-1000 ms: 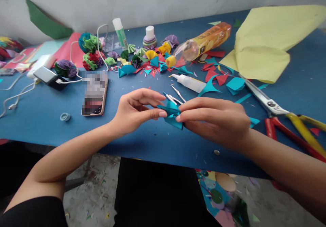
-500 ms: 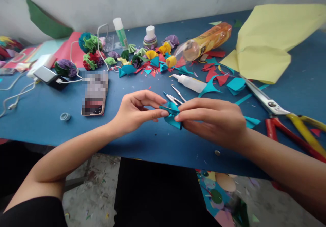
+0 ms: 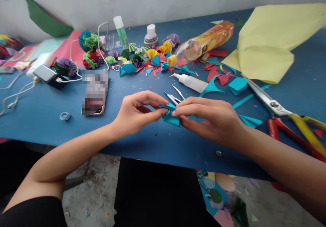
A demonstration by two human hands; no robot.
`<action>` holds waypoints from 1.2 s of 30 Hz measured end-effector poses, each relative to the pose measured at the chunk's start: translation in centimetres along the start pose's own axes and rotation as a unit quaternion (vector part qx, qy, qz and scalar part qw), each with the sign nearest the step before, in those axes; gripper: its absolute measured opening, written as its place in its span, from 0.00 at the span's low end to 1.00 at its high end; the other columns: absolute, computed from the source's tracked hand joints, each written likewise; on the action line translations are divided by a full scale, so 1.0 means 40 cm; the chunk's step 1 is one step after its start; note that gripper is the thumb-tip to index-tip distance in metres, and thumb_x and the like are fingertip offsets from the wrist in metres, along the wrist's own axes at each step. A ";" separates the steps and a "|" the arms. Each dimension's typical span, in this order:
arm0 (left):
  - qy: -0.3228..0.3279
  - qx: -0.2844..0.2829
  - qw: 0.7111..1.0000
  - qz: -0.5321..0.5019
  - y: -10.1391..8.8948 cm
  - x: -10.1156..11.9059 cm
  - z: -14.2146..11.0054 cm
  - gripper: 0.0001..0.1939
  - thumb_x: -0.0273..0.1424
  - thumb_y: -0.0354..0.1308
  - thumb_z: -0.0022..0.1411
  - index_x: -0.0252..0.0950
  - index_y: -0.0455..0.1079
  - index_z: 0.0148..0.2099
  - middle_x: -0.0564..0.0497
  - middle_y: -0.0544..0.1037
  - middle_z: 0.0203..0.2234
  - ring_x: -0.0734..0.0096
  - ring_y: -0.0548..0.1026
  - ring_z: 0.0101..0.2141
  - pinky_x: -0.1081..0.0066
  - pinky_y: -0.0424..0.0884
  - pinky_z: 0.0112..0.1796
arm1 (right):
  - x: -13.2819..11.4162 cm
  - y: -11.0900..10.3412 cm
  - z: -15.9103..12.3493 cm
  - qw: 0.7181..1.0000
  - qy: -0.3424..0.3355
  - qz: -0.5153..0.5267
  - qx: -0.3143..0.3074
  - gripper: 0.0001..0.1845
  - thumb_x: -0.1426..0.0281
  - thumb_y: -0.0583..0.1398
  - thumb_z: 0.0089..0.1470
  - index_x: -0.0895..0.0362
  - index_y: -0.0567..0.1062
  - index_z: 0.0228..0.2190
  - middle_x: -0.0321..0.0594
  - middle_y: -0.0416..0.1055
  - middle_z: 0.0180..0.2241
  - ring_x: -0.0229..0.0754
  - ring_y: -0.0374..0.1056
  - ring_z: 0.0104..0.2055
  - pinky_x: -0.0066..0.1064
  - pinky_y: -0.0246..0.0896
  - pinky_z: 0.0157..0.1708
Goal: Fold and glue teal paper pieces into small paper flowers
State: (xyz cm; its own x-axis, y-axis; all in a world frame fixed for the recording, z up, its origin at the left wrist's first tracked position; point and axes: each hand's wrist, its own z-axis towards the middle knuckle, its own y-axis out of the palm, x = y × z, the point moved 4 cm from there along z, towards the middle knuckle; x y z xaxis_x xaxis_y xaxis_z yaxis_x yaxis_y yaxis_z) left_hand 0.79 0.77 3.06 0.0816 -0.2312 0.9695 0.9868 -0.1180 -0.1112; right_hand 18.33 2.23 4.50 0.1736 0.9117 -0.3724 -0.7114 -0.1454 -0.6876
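A small folded piece of turquoise paper (image 3: 171,118) is held between both hands above the blue table. My left hand (image 3: 139,111) pinches its left edge between thumb and fingers. From the other side, my right hand (image 3: 206,115) grips the paper with thumb and fingertips. Just behind the fingers lie a drawing compass (image 3: 171,98) and what looks like tweezers (image 3: 178,92), both partly hidden. A white glue bottle (image 3: 192,82) with a pointed nozzle rests beyond my right hand, next to a curved turquoise scrap (image 3: 212,86).
Large scissors (image 3: 277,108) with red and yellow handles lie open at right, below a yellow paper sheet (image 3: 267,43). A plastic bottle (image 3: 203,43), glue stick (image 3: 121,32) and paper flowers (image 3: 91,59) stretch along the back. At left are a phone (image 3: 94,94) and cables.
The turquoise paper has been turned, so its broad, flatter face now shows. My right fingers have shifted slightly along its upper edge. Both hands still hold it in nearly the same place.
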 end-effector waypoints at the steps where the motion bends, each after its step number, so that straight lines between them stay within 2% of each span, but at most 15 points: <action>1: -0.001 -0.001 1.000 0.009 -0.001 0.000 0.000 0.07 0.29 0.68 0.52 0.34 0.76 0.34 0.52 0.81 0.27 0.78 0.77 0.25 0.84 0.75 0.21 | 0.002 0.002 -0.001 1.000 0.004 0.001 -0.004 0.09 0.74 0.56 0.59 0.51 0.72 0.40 0.34 0.75 0.34 0.32 0.72 0.33 0.22 0.67 0.32; 8: -0.012 -0.005 1.000 0.003 -0.001 -0.002 0.004 0.10 0.32 0.69 0.51 0.33 0.75 0.35 0.51 0.82 0.28 0.75 0.79 0.27 0.82 0.77 0.24 | -0.001 -0.003 0.005 0.997 0.071 0.011 -0.026 0.13 0.74 0.57 0.57 0.53 0.70 0.45 0.35 0.75 0.35 0.32 0.71 0.29 0.24 0.67 0.31; 15: -0.040 0.004 0.999 -0.023 0.000 -0.006 0.007 0.11 0.34 0.70 0.50 0.33 0.77 0.35 0.51 0.83 0.28 0.72 0.81 0.28 0.81 0.77 0.24 | 0.005 -0.001 0.001 0.999 0.040 0.005 -0.020 0.11 0.74 0.56 0.59 0.53 0.72 0.43 0.36 0.75 0.34 0.34 0.72 0.34 0.24 0.67 0.33; 19: -0.055 -0.003 0.998 -0.020 -0.001 -0.011 0.007 0.10 0.31 0.69 0.51 0.34 0.79 0.38 0.50 0.84 0.29 0.69 0.82 0.31 0.79 0.78 0.26 | 0.007 0.000 0.004 0.996 0.077 0.009 -0.043 0.09 0.73 0.56 0.58 0.54 0.73 0.41 0.37 0.75 0.35 0.34 0.72 0.32 0.25 0.67 0.32; 22: -0.066 -0.028 0.997 -0.021 0.002 -0.017 0.008 0.13 0.30 0.68 0.53 0.35 0.78 0.43 0.50 0.84 0.32 0.68 0.82 0.33 0.78 0.79 0.28 | 0.009 0.002 0.006 0.994 0.091 0.005 -0.054 0.08 0.73 0.56 0.58 0.55 0.73 0.39 0.38 0.76 0.34 0.35 0.71 0.30 0.26 0.66 0.31; 27: -0.062 -0.058 0.996 -0.020 0.007 -0.020 0.009 0.14 0.28 0.65 0.56 0.36 0.78 0.46 0.49 0.83 0.37 0.69 0.82 0.34 0.75 0.81 0.34 | 0.017 0.004 0.003 0.993 0.106 -0.017 -0.051 0.10 0.72 0.55 0.58 0.55 0.74 0.40 0.39 0.75 0.33 0.37 0.72 0.32 0.28 0.67 0.32; 30: -0.055 -0.057 0.997 0.007 0.005 -0.016 0.007 0.14 0.29 0.64 0.57 0.36 0.78 0.47 0.50 0.83 0.37 0.68 0.82 0.35 0.73 0.80 0.37 | 0.018 0.003 0.003 0.991 0.120 -0.014 -0.062 0.11 0.71 0.54 0.59 0.55 0.75 0.41 0.41 0.75 0.35 0.39 0.72 0.34 0.29 0.67 0.32; 36: -0.043 -0.043 0.997 0.041 0.001 -0.010 0.010 0.12 0.27 0.65 0.55 0.37 0.79 0.44 0.50 0.83 0.38 0.66 0.82 0.39 0.72 0.80 0.42 | 0.013 0.006 0.007 0.991 0.101 -0.019 -0.086 0.12 0.71 0.54 0.60 0.55 0.75 0.42 0.41 0.74 0.36 0.37 0.72 0.36 0.27 0.65 0.34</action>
State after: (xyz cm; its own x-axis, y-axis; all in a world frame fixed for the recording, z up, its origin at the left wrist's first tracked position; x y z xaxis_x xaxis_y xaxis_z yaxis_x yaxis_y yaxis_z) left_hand 0.85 1.25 2.77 0.1764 -0.1608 0.9711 0.9610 -0.1853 -0.2053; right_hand 18.06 2.78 4.30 0.3441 0.8246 -0.4491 -0.5786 -0.1905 -0.7930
